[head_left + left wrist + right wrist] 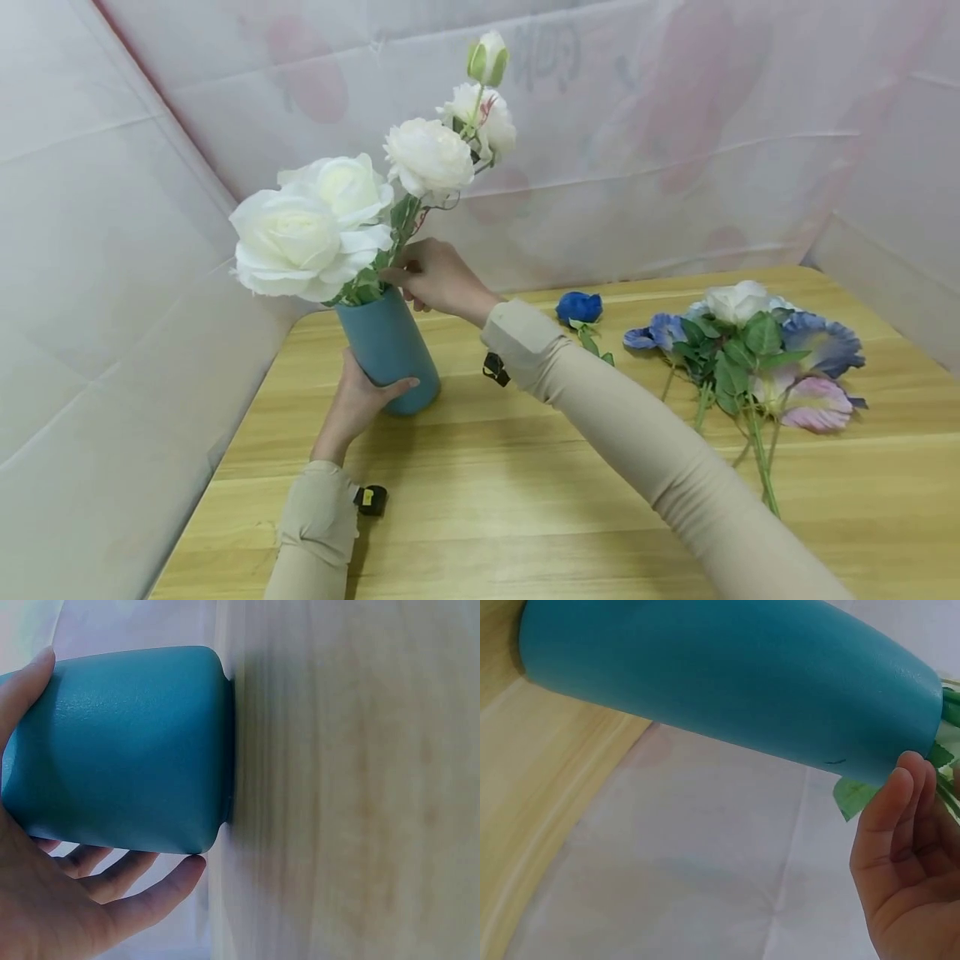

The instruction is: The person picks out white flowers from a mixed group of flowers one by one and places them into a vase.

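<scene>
A blue-green vase (390, 350) stands on the table's left part with artificial flowers in its mouth. My left hand (358, 402) grips its lower body, thumb on one side and fingers round the other, as the left wrist view shows too. At the rim, my right hand (444, 279) pinches a green stem (948, 796) among the leaves. Large white roses (288, 237) lean left over the rim. To the right rises a taller spray with a ruffled white bloom (431, 158), another behind it, and a closed bud (487, 60) on top.
A single blue rose (579, 307) lies on the wooden table (480, 517) beyond my right forearm. Farther right is a pile of flowers, with a white rose (737, 302), blue petals (823, 342) and a pink bloom (816, 405). Printed fabric walls (600, 192) enclose the table.
</scene>
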A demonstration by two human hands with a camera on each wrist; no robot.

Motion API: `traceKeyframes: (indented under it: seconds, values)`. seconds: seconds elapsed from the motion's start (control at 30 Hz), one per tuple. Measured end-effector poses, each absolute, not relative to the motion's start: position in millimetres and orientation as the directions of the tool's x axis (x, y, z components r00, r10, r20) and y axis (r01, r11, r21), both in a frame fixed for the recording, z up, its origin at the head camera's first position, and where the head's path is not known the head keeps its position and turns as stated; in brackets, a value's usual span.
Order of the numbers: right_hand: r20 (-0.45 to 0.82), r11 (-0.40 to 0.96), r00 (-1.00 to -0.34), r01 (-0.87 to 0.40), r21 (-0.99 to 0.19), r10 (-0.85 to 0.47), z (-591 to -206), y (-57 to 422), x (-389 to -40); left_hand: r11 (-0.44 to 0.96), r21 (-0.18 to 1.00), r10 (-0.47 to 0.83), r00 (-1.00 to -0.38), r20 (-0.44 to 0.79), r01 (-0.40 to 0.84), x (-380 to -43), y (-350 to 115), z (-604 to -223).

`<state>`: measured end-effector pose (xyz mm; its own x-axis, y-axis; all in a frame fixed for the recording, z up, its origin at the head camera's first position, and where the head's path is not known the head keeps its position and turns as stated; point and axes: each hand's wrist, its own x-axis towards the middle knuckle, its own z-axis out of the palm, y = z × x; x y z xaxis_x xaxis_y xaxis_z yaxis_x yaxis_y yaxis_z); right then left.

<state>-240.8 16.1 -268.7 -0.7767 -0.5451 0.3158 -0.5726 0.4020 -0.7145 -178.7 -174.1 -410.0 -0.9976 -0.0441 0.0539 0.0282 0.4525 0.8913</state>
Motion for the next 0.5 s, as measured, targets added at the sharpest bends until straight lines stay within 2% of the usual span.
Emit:
traceKeyframes:
  seconds: [0.2, 0.5]
  values:
    - [0.367, 0.367, -0.749, -0.613, -0.700, -0.552, -271, 22, -242, 0.453, 0.891, -0.039, -0.997, 0.060, 0.036, -180, -173, -410]
    - [0.387, 0.333, -0.755, -0.605, -0.723, -0.529, -271, 27, -243, 0.463, 0.886, -0.046, -0.997, 0.055, 0.028, -180, -173, -409]
